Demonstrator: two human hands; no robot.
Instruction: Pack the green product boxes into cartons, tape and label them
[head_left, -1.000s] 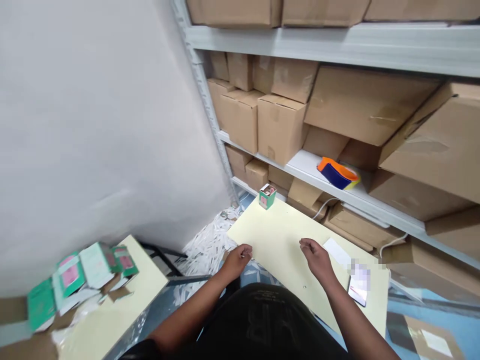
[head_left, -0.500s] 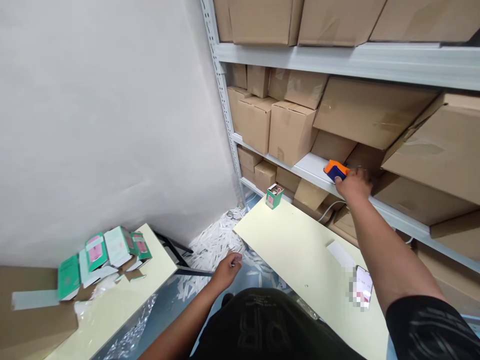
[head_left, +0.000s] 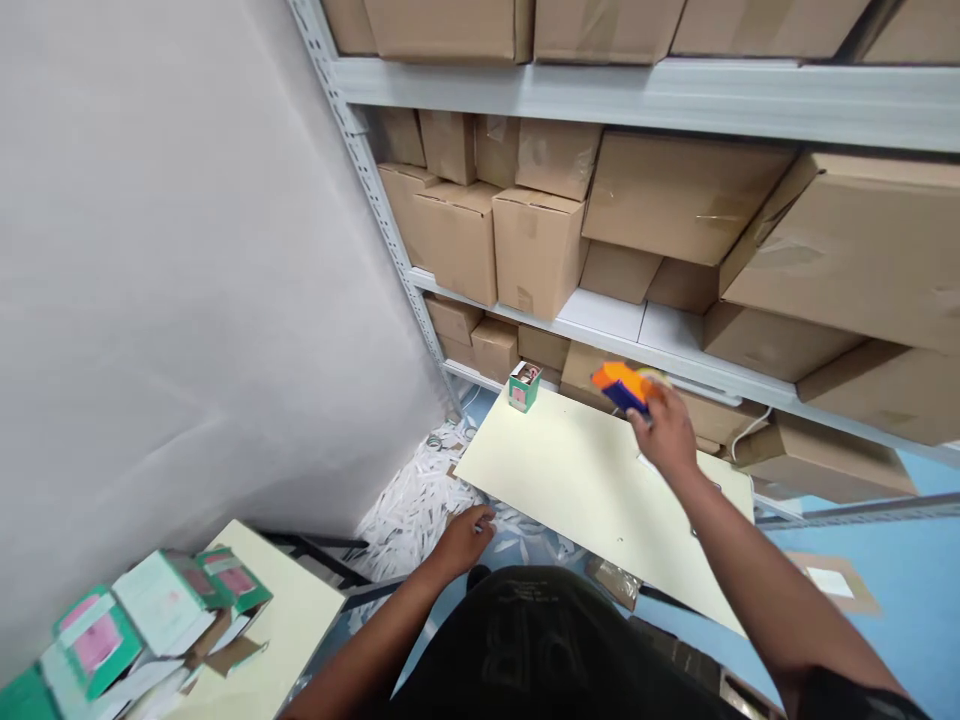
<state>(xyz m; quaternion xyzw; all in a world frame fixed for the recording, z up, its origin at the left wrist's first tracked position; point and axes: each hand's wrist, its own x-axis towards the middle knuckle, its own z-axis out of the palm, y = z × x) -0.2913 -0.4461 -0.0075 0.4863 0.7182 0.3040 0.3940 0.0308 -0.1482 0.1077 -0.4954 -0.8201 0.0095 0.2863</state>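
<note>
The thing in hand is an orange and dark-blue tape dispenser [head_left: 619, 388], as its form suggests; a bit of yellow shows near the fingers and may belong to a roll on it. It is in the air over the far edge of the long pale table [head_left: 555, 440], just in front of the lower boxes of the rack. The right hand [head_left: 670, 432] is closed around its near end, with the thumb on the blue side and the fingers over the top, so the orange end points away to the left. How tightly it presses, I cannot tell.

For carrying it well, I would keep this hold firm and the wrist quiet, and pass it clear of the front rail of the metal shelf [head_left: 600, 325]. If there is a cutting edge, which I cannot see, the fingers should stay away from it. The small green box [head_left: 524, 388] stands upright on the table's far left corner, apart from the dispenser, and it is better not to knock it.

The left hand [head_left: 463, 542] is low, near the table's left end, its fingers loosely curled and partly open; I see nothing in it. Below lie white paper strips [head_left: 409, 490].
</note>
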